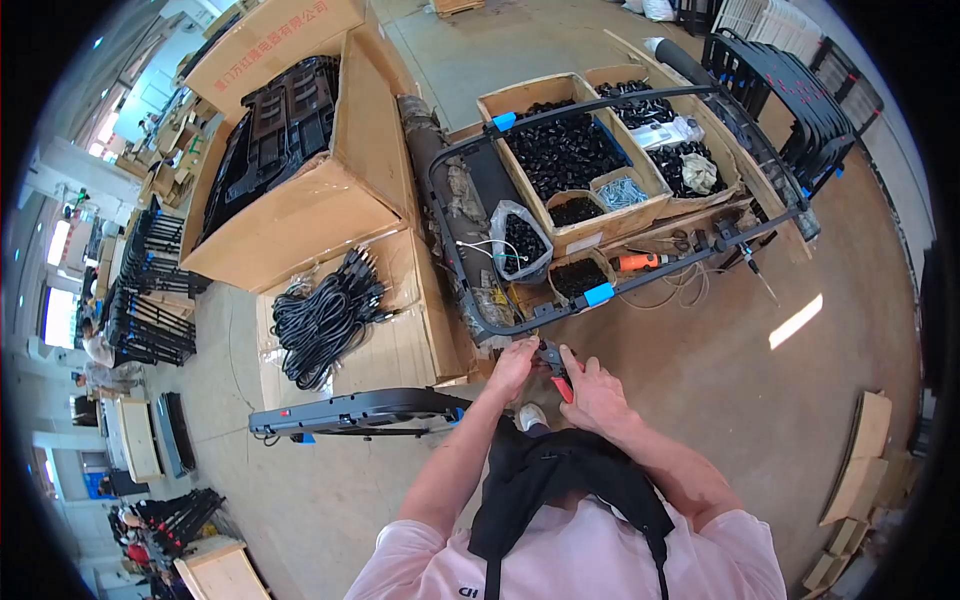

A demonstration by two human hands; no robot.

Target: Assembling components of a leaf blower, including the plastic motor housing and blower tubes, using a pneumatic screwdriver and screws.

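Note:
My right hand [597, 393] is wrapped round the handles of red-handled pliers [564, 387]. Their dark head points toward my left hand [514, 367], whose fingers are pinched together just beside it. Whatever those fingers hold is too small or hidden to make out. Both hands are just below the near side of a black tubular frame [545, 319] with rounded corners and blue tape pieces. Under and beyond that frame stands a cardboard box [570, 238] of small black parts. Nearer lie a plastic bag [521, 243] of black parts and an orange-handled tool [640, 262].
At left, a large open carton [372, 130] holds black moulded panels. Bundled black cables [325, 318] lie on another carton [415, 300]. A black panel assembly [360, 411] stands left of my arm. Black frames [790, 90] are stacked at far right; flattened cardboard [858, 470] lies at lower right.

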